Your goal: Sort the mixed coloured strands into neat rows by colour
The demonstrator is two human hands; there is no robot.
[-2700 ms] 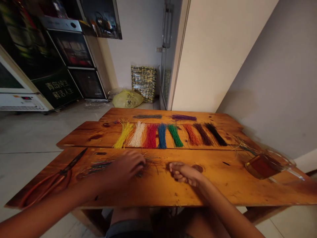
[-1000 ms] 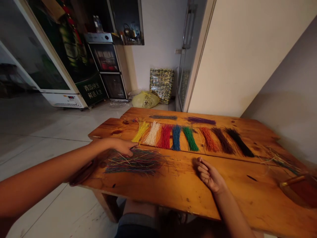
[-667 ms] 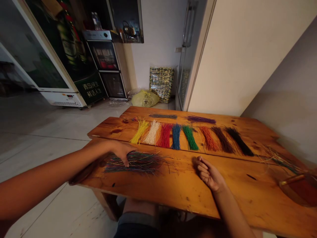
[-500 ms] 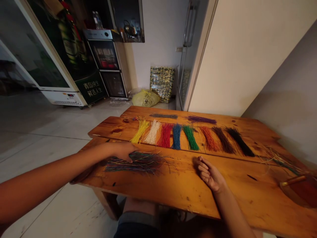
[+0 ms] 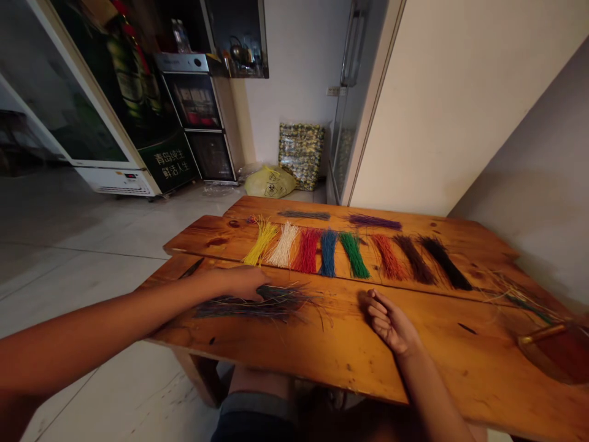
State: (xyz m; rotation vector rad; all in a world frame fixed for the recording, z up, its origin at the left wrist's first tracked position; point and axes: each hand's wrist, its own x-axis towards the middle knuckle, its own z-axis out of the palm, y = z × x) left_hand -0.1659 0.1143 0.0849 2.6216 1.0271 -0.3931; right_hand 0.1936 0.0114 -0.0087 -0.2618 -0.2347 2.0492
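Mixed-colour thin strands (image 5: 276, 304), mostly dark with a few yellowish ones, lie in a loose pile on the wooden table (image 5: 322, 344). Over the upper part of this pile is my left hand (image 5: 243, 282), its fingers pointing right and down among the strands. They are blurred, so I cannot make out whether they grip any. My right hand (image 5: 389, 322) rests to the right of the pile with its fingers curled in and the thumb against them; what they hold, if anything, is hidden. Beyond both hands runs a row of sorted bundles, among them yellow (image 5: 260, 244), white (image 5: 283, 247) and green (image 5: 354, 256).
The row also has red (image 5: 307, 252), blue (image 5: 328, 253), orange (image 5: 391, 258), brown (image 5: 416, 261) and black (image 5: 446, 264) bundles. Grey (image 5: 304, 215) and purple (image 5: 375, 221) bundles lie behind. Loose strands (image 5: 519, 294) and a reddish-brown container (image 5: 556, 353) are at the right.
My left hand has moved a little to the right along the pile, and its fingers look closer together. My right hand has stayed in place, curled.
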